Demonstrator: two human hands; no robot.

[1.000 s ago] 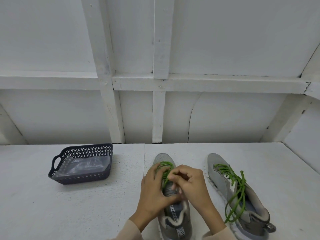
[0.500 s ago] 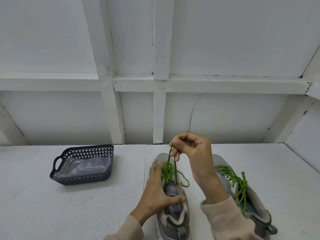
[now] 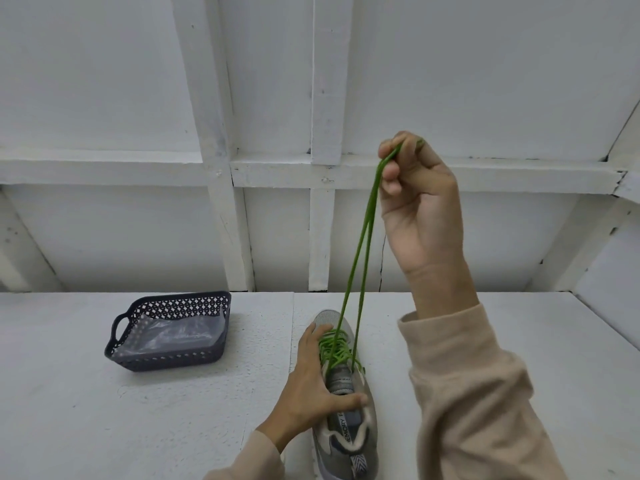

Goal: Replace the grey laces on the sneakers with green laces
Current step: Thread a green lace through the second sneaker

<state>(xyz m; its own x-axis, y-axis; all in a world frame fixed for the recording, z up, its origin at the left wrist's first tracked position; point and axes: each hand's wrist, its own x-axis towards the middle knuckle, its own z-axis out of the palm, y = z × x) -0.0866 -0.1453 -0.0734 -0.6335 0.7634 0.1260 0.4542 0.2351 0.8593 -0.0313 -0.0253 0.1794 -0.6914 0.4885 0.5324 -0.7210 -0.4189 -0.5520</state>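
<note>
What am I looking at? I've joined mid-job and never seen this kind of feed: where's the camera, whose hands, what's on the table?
There is no machine: a person works with bare hands. The pictures come from one wide-angle camera worn on their head, looking forward and down. On the white table stands a grey fabric sneaker, toe pointing away. The left hand presses it down, thumb across the tongue. The right hand, raised high, pinches two strands of a thin green lace in its fingers, taut from the eyelets. Left of the sneaker sits a dark perforated plastic basket holding clear plastic film.
</note>
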